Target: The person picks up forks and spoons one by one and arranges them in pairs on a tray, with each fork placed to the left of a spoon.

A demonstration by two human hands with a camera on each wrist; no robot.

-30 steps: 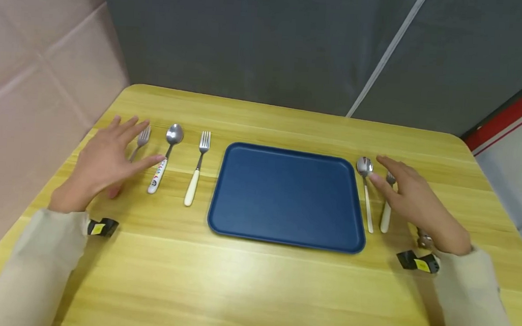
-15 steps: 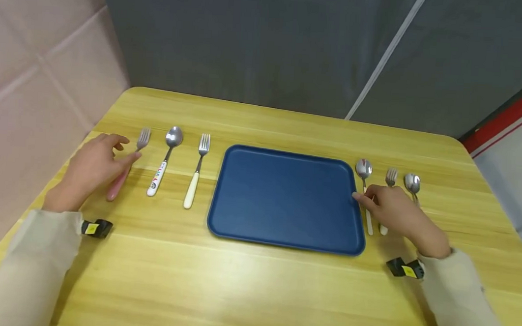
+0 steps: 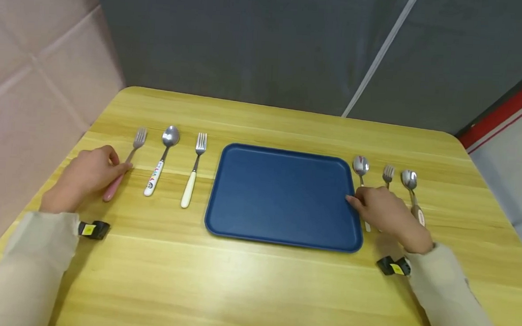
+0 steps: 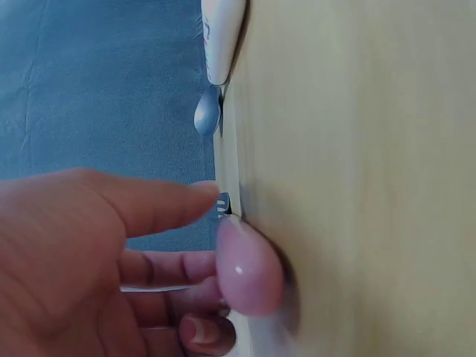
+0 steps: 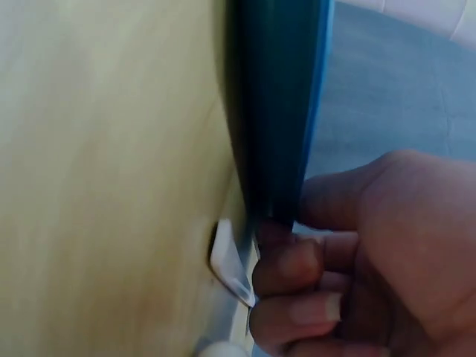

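Note:
My left hand (image 3: 115, 169) curls its fingers round the pink handle of a fork (image 3: 130, 153) at the far left of the table; the left wrist view shows the handle's rounded pink end (image 4: 249, 271) between thumb and fingers. My right hand (image 3: 360, 201) pinches the white handle of a spoon (image 3: 361, 166) lying right beside the blue tray (image 3: 286, 194). The right wrist view shows that handle (image 5: 229, 262) at my fingertips, against the tray's edge (image 5: 275, 111). Both pieces still lie on the table.
Left of the tray lie a spoon with a patterned white handle (image 3: 160, 161) and a cream-handled fork (image 3: 192, 173). Right of my right hand lie a small fork (image 3: 388, 173) and another spoon (image 3: 410, 183). The wooden table (image 3: 237, 280) meets a pink wall on the left.
Both hands came down from hovering open over the cutlery. The left one closed on the pink fork handle; the right drew back, uncovering the far-right spoon, and pinched the white spoon handle.

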